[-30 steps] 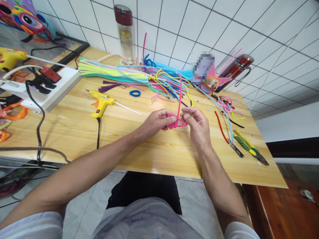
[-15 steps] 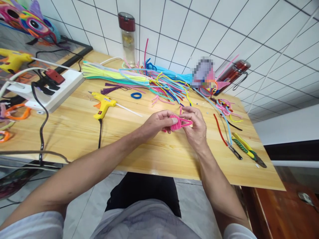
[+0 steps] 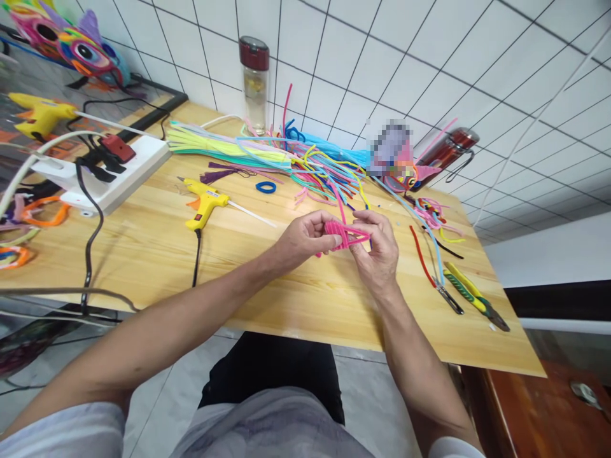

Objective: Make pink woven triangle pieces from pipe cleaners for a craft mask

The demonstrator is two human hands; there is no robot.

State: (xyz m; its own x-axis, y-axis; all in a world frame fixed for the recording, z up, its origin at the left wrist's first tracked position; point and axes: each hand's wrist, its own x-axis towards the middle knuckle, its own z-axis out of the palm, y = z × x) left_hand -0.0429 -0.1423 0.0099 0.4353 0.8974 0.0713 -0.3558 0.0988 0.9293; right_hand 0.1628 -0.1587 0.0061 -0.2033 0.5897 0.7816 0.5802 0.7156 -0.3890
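Head view — pinched pink coil [image 3: 335, 229] in left hand [image 3: 303, 240], the nearer, lengthwise toward right hand [image 3: 380, 250], curled at the loop [image 3: 367, 236] — couldn't tell whether closed.

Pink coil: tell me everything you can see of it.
The pink coil looks like fuzzy pipe cleaner, wound in close turns. A narrow loop points toward the right hand, whose fingers meet it; a strand rises behind. The left hand pinches the turns. Fingers hide part of it.

Wooden table [image 3: 286, 292], yellow glue gun [image 3: 206, 205], blue ring [image 3: 266, 187] (small), yellow-green pliers [image 3: 470, 289]
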